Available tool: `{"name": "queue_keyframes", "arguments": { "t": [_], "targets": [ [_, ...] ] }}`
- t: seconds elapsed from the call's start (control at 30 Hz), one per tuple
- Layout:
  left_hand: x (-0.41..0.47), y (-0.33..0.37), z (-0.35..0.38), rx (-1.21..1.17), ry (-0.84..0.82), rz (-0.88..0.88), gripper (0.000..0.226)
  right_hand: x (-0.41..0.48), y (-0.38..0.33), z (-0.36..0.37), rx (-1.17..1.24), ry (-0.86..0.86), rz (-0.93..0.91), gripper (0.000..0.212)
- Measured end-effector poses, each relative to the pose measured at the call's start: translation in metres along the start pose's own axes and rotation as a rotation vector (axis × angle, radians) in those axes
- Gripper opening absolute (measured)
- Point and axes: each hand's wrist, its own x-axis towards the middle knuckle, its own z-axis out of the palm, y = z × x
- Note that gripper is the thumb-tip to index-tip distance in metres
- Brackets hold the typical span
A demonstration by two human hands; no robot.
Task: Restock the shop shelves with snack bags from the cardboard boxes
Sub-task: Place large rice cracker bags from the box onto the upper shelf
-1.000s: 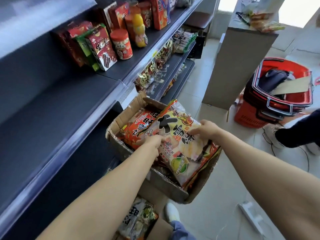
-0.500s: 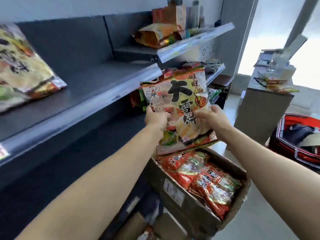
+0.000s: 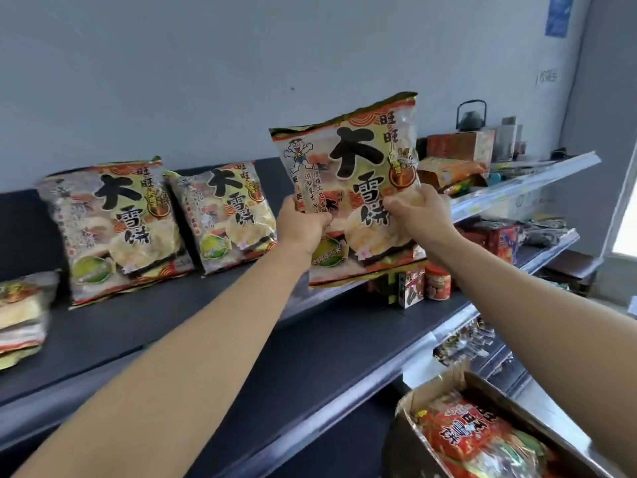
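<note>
— At upper-shelf height, right of the standing row: what has changed?
— The held snack bag lay in the cardboard box a second ago. It is now lifted clear and upright, its lower edge at the front lip of the upper shelf; contact with the shelf cannot be told. The left hand grips its lower left part and the right hand its right side, fingers curled onto the film.
— Meaning for the task?
— Judged: the pick is done and the placing is in hand. The bare spot beside the row is the likely seat.
— Counts?
— One bag in the hands. Two of the same print stand on the shelf, the left shelved bag and the right shelved bag, both leaning back. One pile of packets sits at the left edge, cropped and blurred, number unreadable. One box is in view, holding red bags: at least one, more cannot be separated.
</note>
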Motion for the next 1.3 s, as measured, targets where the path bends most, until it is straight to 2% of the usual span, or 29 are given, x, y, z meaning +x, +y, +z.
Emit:
{"name": "queue_keyframes", "arguments": {
  "t": [0.07,0.13,0.23,0.33,0.5,0.67,0.77,0.83,0.97,1.1,1.3],
  "targets": [
    [0.017,0.002,-0.009,-0.011,-0.035,-0.007,0.089,0.021,-0.008,0.017,-0.084,-0.017,-0.022,0.068],
    [0.034,0.003,-0.012,-0.009,-0.058,-0.035,0.096,0.043,-0.011,0.031,-0.148,-0.024,-0.013,0.057],
    [0.058,0.000,-0.008,-0.044,-0.090,-0.104,0.087,0.077,-0.007,0.048,-0.144,-0.055,-0.028,0.053],
    [0.091,-0.008,0.000,0.005,-0.046,-0.138,0.080,0.110,0.008,0.066,-0.137,-0.117,-0.059,0.049],
    [0.140,-0.032,0.016,0.126,0.017,-0.206,0.077,0.163,0.037,0.103,-0.093,-0.197,0.011,0.043],
    [0.174,-0.055,0.027,0.227,0.123,-0.197,0.072,0.187,0.075,0.130,-0.072,-0.300,-0.002,0.057],
    [0.188,-0.068,0.031,0.309,0.173,-0.231,0.069,0.194,0.086,0.142,-0.114,-0.348,-0.018,0.057],
    [0.191,-0.077,0.036,0.333,0.209,-0.252,0.058,0.197,0.089,0.146,-0.149,-0.371,-0.040,0.054],
    [0.186,-0.088,0.043,0.411,0.241,-0.213,0.048,0.197,0.095,0.146,-0.173,-0.407,-0.056,0.059],
    [0.175,-0.084,0.046,0.452,0.255,-0.136,0.039,0.188,0.095,0.137,-0.181,-0.364,-0.097,0.053],
    [0.133,-0.065,0.050,0.462,0.150,-0.047,0.030,0.148,0.076,0.113,-0.191,-0.329,-0.138,0.047]
  ]
}}
